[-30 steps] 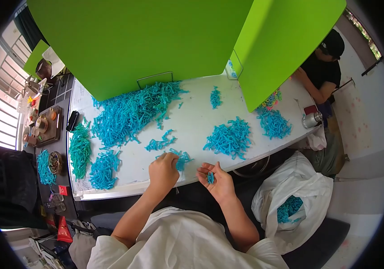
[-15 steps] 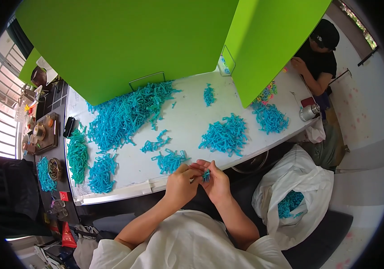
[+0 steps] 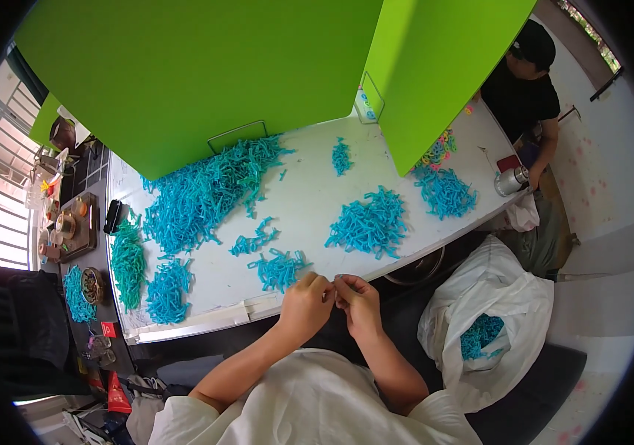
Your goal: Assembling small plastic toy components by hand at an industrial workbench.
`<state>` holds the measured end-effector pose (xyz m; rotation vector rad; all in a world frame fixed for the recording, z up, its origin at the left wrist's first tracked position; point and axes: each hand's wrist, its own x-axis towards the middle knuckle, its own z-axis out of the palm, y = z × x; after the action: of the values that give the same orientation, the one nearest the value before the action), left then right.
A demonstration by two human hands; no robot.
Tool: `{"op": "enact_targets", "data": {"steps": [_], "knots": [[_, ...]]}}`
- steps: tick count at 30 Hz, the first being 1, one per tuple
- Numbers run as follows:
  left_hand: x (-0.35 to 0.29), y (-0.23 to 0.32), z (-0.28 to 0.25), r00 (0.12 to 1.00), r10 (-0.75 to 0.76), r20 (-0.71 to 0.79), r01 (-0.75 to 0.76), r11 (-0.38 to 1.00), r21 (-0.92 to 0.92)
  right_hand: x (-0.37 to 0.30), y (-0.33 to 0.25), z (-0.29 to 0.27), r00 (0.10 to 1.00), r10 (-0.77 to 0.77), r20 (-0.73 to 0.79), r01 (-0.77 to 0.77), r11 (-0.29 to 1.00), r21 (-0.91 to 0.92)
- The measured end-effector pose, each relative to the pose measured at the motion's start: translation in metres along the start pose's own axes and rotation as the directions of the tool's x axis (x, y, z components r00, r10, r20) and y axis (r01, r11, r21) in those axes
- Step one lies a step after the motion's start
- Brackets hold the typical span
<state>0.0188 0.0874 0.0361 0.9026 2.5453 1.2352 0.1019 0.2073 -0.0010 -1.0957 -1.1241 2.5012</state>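
Just beyond the table's front edge, my left hand (image 3: 306, 304) and my right hand (image 3: 361, 302) meet with their fingertips pinched close together. The right fingers are curled over small blue plastic pieces, now almost wholly hidden. What the left fingertips pinch is too small to make out. Right past my left knuckles lies a small heap of blue plastic pieces (image 3: 278, 270) on the white table (image 3: 294, 200). A larger blue heap (image 3: 369, 222) is to the right of it, and a scattered strip of pieces (image 3: 254, 239) lies behind.
Green panels (image 3: 206, 67) stand along the back, with a big blue pile (image 3: 198, 193) before them. Green pieces (image 3: 128, 263) lie at the left edge. An open white sack (image 3: 443, 311) holds blue pieces at right. Another person (image 3: 528, 96) sits beside a metal canister (image 3: 509, 180).
My right hand has turned and closed over the blue pieces that showed in its palm. My hands are now fingertip to fingertip. The other person's arm has moved down beside the canister.
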Motion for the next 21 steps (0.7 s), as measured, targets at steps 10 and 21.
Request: {"op": "enact_targets", "data": {"steps": [10,21], "knots": [[0.115,-0.034,0.026,0.987,-0.157,0.041,0.152,0.984,0.093,0.002,-0.023,-0.022,0.994,-0.029,-0.102,0.042,0.99,0.135],[0.073,-0.03,-0.01,0.978,-0.201,0.059,0.209,0.952,-0.224,-0.007,-0.037,-0.01,0.968,-0.251,0.029,0.253,0.961,-0.115]]}}
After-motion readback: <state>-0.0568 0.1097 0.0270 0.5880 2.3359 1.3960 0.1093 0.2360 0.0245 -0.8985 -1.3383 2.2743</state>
